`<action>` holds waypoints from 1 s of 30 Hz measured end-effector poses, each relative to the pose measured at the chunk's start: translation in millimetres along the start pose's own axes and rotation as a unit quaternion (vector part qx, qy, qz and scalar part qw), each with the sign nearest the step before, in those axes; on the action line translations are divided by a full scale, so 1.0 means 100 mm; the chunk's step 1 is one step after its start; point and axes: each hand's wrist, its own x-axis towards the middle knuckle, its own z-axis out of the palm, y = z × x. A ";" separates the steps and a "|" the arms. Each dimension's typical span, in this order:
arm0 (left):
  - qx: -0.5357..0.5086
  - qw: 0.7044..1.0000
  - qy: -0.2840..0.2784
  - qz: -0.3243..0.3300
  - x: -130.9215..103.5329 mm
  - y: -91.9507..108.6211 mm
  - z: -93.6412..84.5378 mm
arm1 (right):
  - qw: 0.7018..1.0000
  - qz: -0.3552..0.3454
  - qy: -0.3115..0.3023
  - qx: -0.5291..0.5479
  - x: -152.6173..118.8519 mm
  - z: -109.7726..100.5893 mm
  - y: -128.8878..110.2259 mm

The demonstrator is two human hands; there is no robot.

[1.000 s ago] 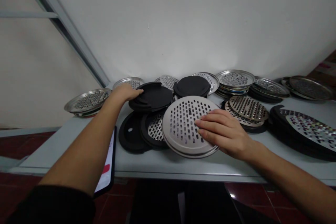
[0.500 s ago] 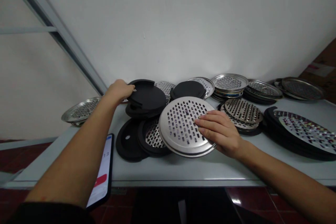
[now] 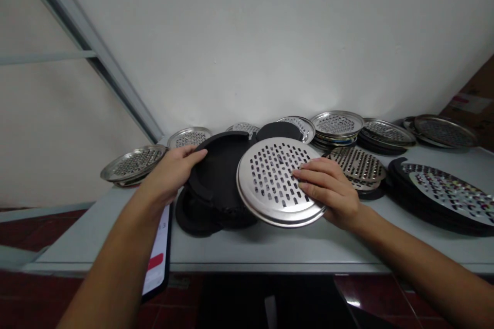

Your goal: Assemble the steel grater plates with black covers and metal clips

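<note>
My left hand point(image 3: 173, 168) grips the left rim of a black round tray point(image 3: 222, 172), which has a raised edge with a gap in it. Fingers of my right hand point(image 3: 329, 190) lie over the right side of a round perforated metal grater disc point(image 3: 276, 177), with the thumb out of sight below. The disc is held above the table, tilted, and its left edge overlaps the black tray in view. Beneath the tray, another black round piece point(image 3: 193, 218) rests on the table, mostly covered. Behind the disc sits a black round lid-like piece point(image 3: 278, 131).
Several metal discs stand in a stack point(image 3: 337, 123) along the wall. To the right are dark-backed grater discs point(image 3: 443, 190) and a smaller slotted metal disc point(image 3: 358, 164). At left lies a metal disc point(image 3: 133, 163). A phone point(image 3: 156, 262) juts past the table's front edge.
My left hand has brought the black tray nearer and to the right, up beside the metal disc. The disc in my right hand has shifted only slightly.
</note>
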 end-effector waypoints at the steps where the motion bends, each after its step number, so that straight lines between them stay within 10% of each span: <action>1: -0.025 0.999 -0.015 -0.015 -0.09 -0.04 0.01 | 1.000 0.004 -0.017 0.005 0.01 -0.01 -0.02; 15: -0.245 0.954 0.092 -0.148 -0.80 -0.60 0.21 | 0.980 0.024 -0.172 0.096 0.11 -0.04 -0.31; 25: -0.246 0.951 0.045 -0.179 -1.02 -0.73 0.26 | 0.964 -0.010 -0.237 0.119 0.14 -0.05 -0.51; 30: -0.297 0.917 0.081 -0.253 -1.05 -0.70 0.23 | 0.946 0.145 -0.151 0.246 0.15 -0.11 -0.46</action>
